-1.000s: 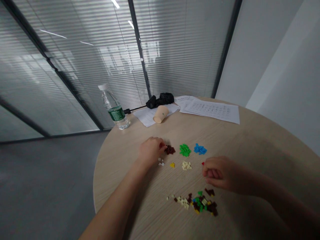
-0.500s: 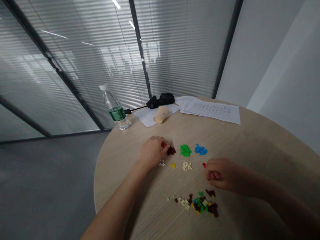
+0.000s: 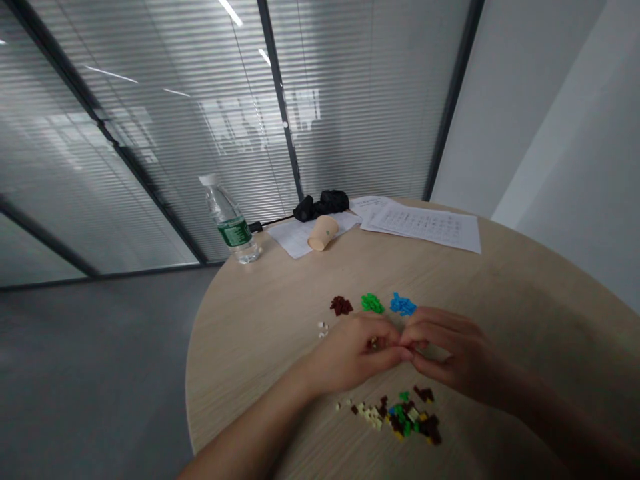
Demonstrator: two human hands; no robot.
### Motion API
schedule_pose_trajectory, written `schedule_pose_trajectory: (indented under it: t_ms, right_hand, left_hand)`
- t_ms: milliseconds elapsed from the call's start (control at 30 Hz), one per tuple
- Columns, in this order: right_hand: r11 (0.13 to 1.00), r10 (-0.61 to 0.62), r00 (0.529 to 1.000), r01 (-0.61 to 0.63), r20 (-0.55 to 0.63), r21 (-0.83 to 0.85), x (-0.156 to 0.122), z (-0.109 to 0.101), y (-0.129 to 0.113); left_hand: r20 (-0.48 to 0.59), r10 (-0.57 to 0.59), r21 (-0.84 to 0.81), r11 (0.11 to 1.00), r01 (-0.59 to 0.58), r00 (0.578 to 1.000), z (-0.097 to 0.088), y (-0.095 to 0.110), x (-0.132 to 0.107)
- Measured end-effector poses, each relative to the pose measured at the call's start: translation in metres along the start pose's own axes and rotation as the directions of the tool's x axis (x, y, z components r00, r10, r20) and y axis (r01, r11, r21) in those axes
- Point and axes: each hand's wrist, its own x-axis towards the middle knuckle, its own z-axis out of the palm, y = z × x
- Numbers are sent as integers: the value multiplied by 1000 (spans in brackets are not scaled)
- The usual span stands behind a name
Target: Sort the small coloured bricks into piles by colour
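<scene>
Left hand (image 3: pixel 355 357) and right hand (image 3: pixel 453 357) meet fingertip to fingertip over the round light-wood counter (image 3: pixel 525 300), just above its middle. Both are narrow, with fingers curled and pinched together. Anything gripped between them is too small to make out.

A small cream-coloured bit (image 3: pixel 374 343) shows at the left hand's fingers; can't tell if it's held or lying on the counter.

The loose mixed heap of tiny plastic bricks (image 3: pixel 400 415) (brown, cream, green, blue, yellow) lies on the counter just on the near side of the hands, not touched.

Beyond the hands, a row of sorted piles:
- dark brown brick pile (image 3: pixel 341 306), left
- bright green brick pile (image 3: pixel 373 303), middle
- blue brick pile (image 3: pixel 403 305), right, close to the right hand's knuckles

A few white bricks (image 3: pixel 323 328) lie left of the left hand, apart from it.

At the far edge:
- clear plastic water bottle with green label (image 3: pixel 230 223), upright
- tan paper cup (image 3: pixel 323 233), on its side on a white sheet
- black bundle (image 3: pixel 320 203)
- printed paper sheets (image 3: pixel 425 223)
</scene>
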Motion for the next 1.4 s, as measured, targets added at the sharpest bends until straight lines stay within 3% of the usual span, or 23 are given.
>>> schedule_pose_trajectory:
  t_ms: [233,500,600,667,767,833,1033,1400]
  right_hand:
    - [999,-26,999,27,-35,20,-2,3,4]
    - [999,12,1000,-12,-10,-39,0,1,2]
    - [998,22,1000,-22,-4,-64,0,1,4]
    - [997,24,1000,-25,-13,-72,0,0,5]
    - [996,34,999,-35,-16,-78,1,-1,5]
    - [996,37,999,-37,-10,-84,1,-1,4]
    - [994,41,999,-40,6,-97,2,-3,4]
    - [995,39,999,-37,13,-92,1,-4,8]
  left_hand:
    - [-16,-48,-187,981,44,999,-2,-3,1]
    - [-25,-63,-193,980,57,998,-3,-5,2]
    - [-81,-57,-90,995,49,995,-7,-10,3]
    - [-158,-60,67,995,71,986,-14,-17,3]
    - [-296,-73,364,913,183,952,-28,-32,2]
    - [-376,-102,464,840,283,921,-35,-43,1]
    - [-448,-193,523,736,431,873,-36,-63,-1]
    - [-443,-237,553,687,471,865,-34,-64,-2]
